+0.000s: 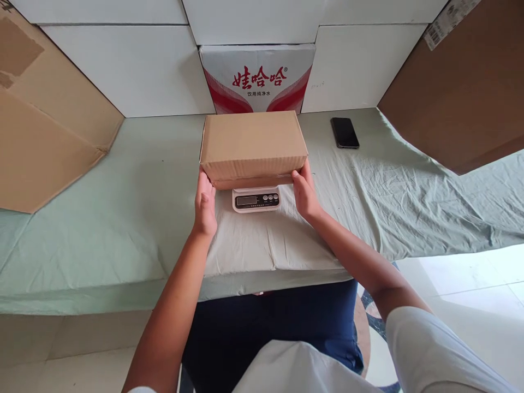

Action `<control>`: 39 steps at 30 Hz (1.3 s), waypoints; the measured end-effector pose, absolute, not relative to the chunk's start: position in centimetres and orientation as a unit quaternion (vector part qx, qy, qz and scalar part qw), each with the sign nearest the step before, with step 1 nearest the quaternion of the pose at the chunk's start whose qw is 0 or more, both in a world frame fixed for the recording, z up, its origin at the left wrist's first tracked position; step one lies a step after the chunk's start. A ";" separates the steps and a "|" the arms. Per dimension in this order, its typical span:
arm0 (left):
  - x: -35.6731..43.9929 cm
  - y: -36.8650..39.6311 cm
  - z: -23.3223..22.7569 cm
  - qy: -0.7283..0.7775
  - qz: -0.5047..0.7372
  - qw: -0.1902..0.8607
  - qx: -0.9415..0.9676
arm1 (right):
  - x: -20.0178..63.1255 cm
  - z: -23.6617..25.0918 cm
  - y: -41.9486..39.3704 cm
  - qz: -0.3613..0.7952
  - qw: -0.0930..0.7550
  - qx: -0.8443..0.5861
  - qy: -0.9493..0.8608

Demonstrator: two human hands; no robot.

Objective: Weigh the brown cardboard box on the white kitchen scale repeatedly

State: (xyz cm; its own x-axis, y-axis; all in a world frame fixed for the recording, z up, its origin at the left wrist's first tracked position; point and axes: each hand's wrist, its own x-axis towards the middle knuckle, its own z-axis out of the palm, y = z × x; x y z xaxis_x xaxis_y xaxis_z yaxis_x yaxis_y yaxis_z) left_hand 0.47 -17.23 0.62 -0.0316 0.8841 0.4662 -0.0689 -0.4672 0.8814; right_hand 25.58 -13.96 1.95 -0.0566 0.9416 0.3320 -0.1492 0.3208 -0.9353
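The closed cardboard box point(254, 146) sits on top of the small digital scale point(256, 200), covering its platform so only the display strip shows at the near edge, and its long axis runs side to side across the person's front. The left hand point(204, 206) presses flat against the box's left end and the right hand point(305, 194) against its right end, fingers point(297, 177) stretched open along the lower corners rather than curled under, both about equally close. Beyond the box stands a red-and-white printed carton point(257, 79), and to the box's right a dark phone point(344, 132) lies on the cloth-covered surface point(123, 218).
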 end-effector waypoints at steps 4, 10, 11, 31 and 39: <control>0.5 -17.3 0.3 0.356 0.632 0.371 0.579 | 25.6 1.5 -13.8 0.454 0.582 -0.357 -0.572; 0.4 -17.2 -0.2 0.350 0.640 0.367 0.577 | 25.7 1.1 -13.5 0.439 0.575 -0.361 -0.589; 0.5 -17.2 -0.2 0.350 0.641 0.366 0.577 | 25.7 1.1 -13.4 0.438 0.575 -0.359 -0.590; 0.6 -17.2 0.2 0.367 0.633 0.369 0.573 | 25.7 1.2 -13.0 0.441 0.595 -0.346 -0.576; -0.6 -16.6 0.1 0.370 0.644 0.332 0.582 | 27.3 1.2 -11.8 0.372 0.623 -0.394 -0.564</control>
